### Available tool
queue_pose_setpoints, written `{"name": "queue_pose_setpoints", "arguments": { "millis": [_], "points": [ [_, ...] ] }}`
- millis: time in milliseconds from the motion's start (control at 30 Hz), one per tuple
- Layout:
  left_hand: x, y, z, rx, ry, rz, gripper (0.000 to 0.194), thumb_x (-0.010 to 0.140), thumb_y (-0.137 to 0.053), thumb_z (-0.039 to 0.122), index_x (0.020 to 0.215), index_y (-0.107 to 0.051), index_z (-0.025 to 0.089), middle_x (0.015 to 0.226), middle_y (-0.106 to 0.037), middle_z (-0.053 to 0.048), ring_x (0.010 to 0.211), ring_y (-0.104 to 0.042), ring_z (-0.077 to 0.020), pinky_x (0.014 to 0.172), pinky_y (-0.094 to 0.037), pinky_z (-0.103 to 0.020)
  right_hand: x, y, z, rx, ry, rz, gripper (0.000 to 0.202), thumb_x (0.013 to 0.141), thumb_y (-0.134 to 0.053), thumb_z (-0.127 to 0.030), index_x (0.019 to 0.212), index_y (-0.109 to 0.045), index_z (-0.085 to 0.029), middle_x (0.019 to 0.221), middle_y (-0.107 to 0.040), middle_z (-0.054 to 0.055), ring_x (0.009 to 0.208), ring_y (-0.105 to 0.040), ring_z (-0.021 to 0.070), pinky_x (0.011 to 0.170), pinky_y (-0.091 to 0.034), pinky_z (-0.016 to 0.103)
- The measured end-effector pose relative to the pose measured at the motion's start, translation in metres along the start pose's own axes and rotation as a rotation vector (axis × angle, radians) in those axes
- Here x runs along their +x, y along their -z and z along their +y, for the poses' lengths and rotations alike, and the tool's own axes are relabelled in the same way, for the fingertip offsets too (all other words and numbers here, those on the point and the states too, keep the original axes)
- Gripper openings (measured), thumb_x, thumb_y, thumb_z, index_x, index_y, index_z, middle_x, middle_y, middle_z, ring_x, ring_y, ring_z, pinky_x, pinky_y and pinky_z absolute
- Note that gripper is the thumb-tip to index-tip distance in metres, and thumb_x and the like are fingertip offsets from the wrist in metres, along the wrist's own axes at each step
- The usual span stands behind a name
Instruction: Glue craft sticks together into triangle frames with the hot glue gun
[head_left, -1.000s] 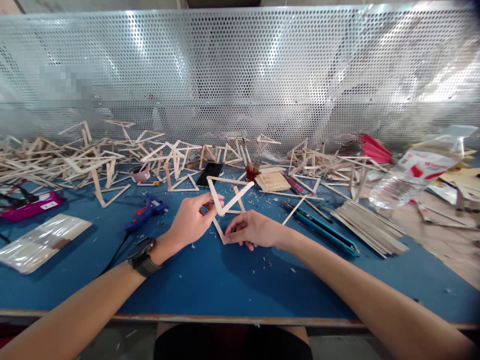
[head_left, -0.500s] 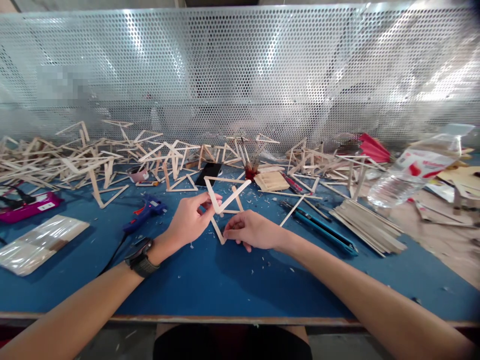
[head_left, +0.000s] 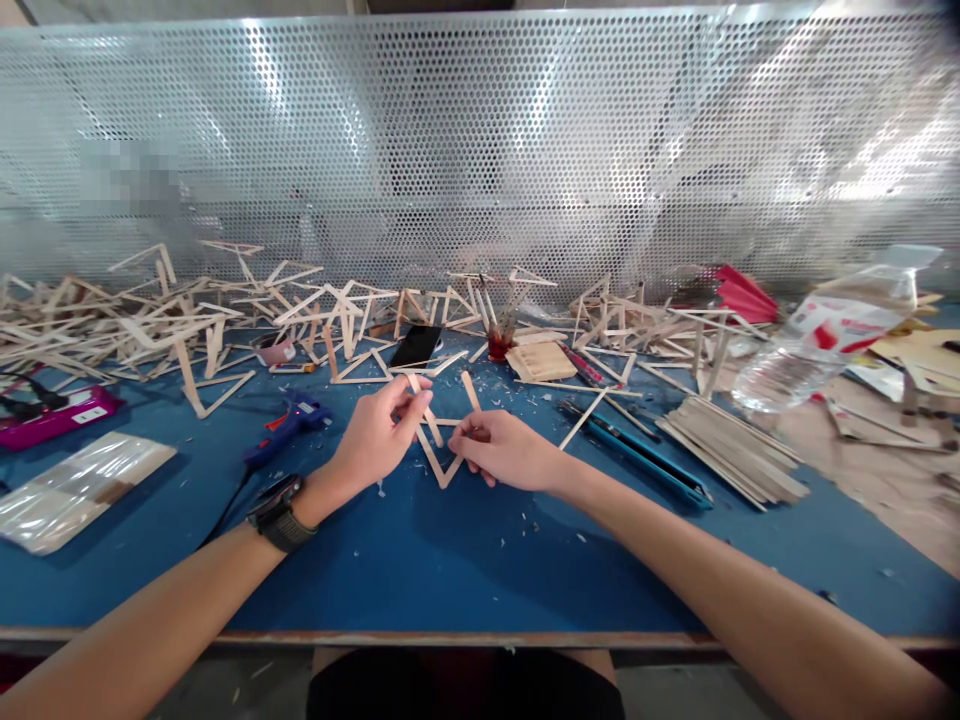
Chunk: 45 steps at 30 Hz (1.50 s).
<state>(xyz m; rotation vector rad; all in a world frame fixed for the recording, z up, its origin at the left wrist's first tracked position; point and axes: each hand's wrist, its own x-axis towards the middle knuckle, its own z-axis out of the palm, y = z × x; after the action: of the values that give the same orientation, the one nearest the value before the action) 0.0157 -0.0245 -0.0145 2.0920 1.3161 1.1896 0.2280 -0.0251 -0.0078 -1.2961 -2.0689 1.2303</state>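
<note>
At the middle of the table (head_left: 480, 590), set back from its near edge, a wooden stick frame (head_left: 430, 463) shows a V-shaped corner toward that edge, with a crosswise stick behind it and another slanting up beyond the right hand (head_left: 496, 450). The right hand's grip is drawn together, thumb and fingertips pinching the right arm of the V, though the fingers hide part of the contact. The left hand (head_left: 382, 430) pinches a wooden stick piece (head_left: 432, 424) between thumb and fingers, one end standing above the thumb and the other slanting down close to the frame; whether they touch cannot be told. As a judgement, the assembly is partway along: the frame's V corner looks joined, while the held piece seems not yet fixed to it. Many angled pieces look already put together in the stick-frame heap (head_left: 150, 315) along the table's far edge toward the far left corner. Material is left over: a stack of flat wooden sticks (head_left: 735, 450) lies loose toward the right edge, and a clear-wrapped pack (head_left: 86, 490) lies toward the left edge. Between that pack and the left hand rests a blue glue gun (head_left: 292, 425), held by neither hand. A black smartphone (head_left: 416, 347) lies beyond the hands, toward the far edge.
</note>
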Motion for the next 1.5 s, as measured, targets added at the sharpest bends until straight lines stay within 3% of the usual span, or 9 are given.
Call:
{"name": "queue_pose_setpoints", "arguments": {
  "millis": [133, 367, 767, 967, 1100, 1233, 1333, 1500],
  "points": [
    [0.0, 0.001, 0.002, -0.003, -0.002, -0.008, 0.032, 0.103, -0.046, 0.046, 0.121, -0.058, 0.022, 0.069, -0.064, 0.001, 0.055, -0.063, -0.0165, 0.056, -0.047, -0.027, 0.001, 0.0, 0.002, -0.011, 0.04, 0.019, 0.019, 0.093, -0.055, -0.035, 0.089, -0.064, -0.018, 0.068, -0.066, -0.001, 0.047, -0.058, 0.0084, 0.049, -0.044, 0.02],
    [0.001, 0.003, 0.006, 0.039, -0.01, -0.045, 0.029, 0.101, -0.049, 0.043, 0.119, -0.058, 0.022, 0.096, -0.072, -0.006, 0.069, -0.069, -0.0176, 0.059, -0.05, -0.026, 0.001, 0.0, 0.005, -0.023, 0.051, -0.006, 0.019, 0.092, -0.056, -0.036, 0.089, -0.064, -0.019, 0.069, -0.067, 0.0, 0.046, -0.057, 0.009, 0.046, -0.043, 0.02],
    [0.003, 0.003, 0.005, 0.093, -0.069, 0.008, 0.027, 0.098, -0.053, 0.036, 0.118, -0.061, 0.021, 0.101, -0.067, -0.008, 0.084, -0.065, -0.0201, 0.058, -0.049, -0.024, -0.001, 0.0, 0.0, -0.054, 0.052, 0.001, 0.017, 0.09, -0.06, -0.035, 0.088, -0.066, -0.018, 0.067, -0.066, -0.001, 0.047, -0.056, 0.0086, 0.049, -0.042, 0.021],
    [0.007, -0.003, -0.005, -0.289, 0.214, -0.099, 0.027, 0.089, -0.061, 0.037, 0.11, -0.058, 0.021, 0.089, -0.058, -0.003, 0.082, -0.062, -0.0195, 0.053, -0.053, -0.024, 0.0, 0.001, -0.001, -0.113, 0.072, 0.055, 0.015, 0.088, -0.062, -0.031, 0.086, -0.068, -0.017, 0.069, -0.068, 0.0, 0.053, -0.057, 0.0091, 0.054, -0.041, 0.021],
    [0.011, -0.007, -0.011, -0.407, 0.364, -0.008, 0.042, 0.082, -0.064, 0.031, 0.118, -0.044, 0.022, 0.09, -0.058, -0.001, 0.071, -0.058, -0.0158, 0.043, -0.044, -0.021, -0.001, 0.001, -0.002, -0.144, 0.07, 0.056, 0.014, 0.088, -0.062, -0.03, 0.085, -0.068, -0.018, 0.07, -0.069, 0.0, 0.054, -0.057, 0.0093, 0.055, -0.041, 0.021],
    [0.01, -0.004, -0.012, -0.328, 0.31, 0.045, 0.055, 0.083, -0.064, 0.028, 0.129, -0.034, 0.024, 0.089, -0.06, 0.001, 0.069, -0.057, -0.0134, 0.054, -0.044, -0.022, -0.001, 0.002, -0.003, -0.165, 0.072, 0.052, 0.014, 0.088, -0.062, -0.03, 0.086, -0.069, -0.018, 0.072, -0.07, 0.001, 0.055, -0.058, 0.0099, 0.056, -0.041, 0.022],
    [0.007, 0.0, -0.008, -0.135, 0.241, 0.012, 0.046, 0.085, -0.063, 0.03, 0.126, -0.044, 0.021, 0.084, -0.059, 0.001, 0.074, -0.058, -0.0149, 0.067, -0.047, -0.027, -0.002, 0.003, -0.004, -0.171, 0.084, 0.043, 0.015, 0.088, -0.061, -0.031, 0.086, -0.068, -0.018, 0.073, -0.07, 0.001, 0.056, -0.059, 0.0105, 0.056, -0.041, 0.022],
    [0.003, 0.004, -0.001, 0.109, 0.125, -0.06, 0.027, 0.09, -0.058, 0.039, 0.109, -0.063, 0.02, 0.073, -0.057, 0.001, 0.062, -0.054, -0.0161, 0.059, -0.042, -0.029, -0.003, 0.003, -0.006, -0.192, 0.09, 0.047, 0.014, 0.087, -0.062, -0.03, 0.085, -0.069, -0.017, 0.073, -0.071, 0.002, 0.057, -0.06, 0.0112, 0.056, -0.041, 0.022]
  ]
}}
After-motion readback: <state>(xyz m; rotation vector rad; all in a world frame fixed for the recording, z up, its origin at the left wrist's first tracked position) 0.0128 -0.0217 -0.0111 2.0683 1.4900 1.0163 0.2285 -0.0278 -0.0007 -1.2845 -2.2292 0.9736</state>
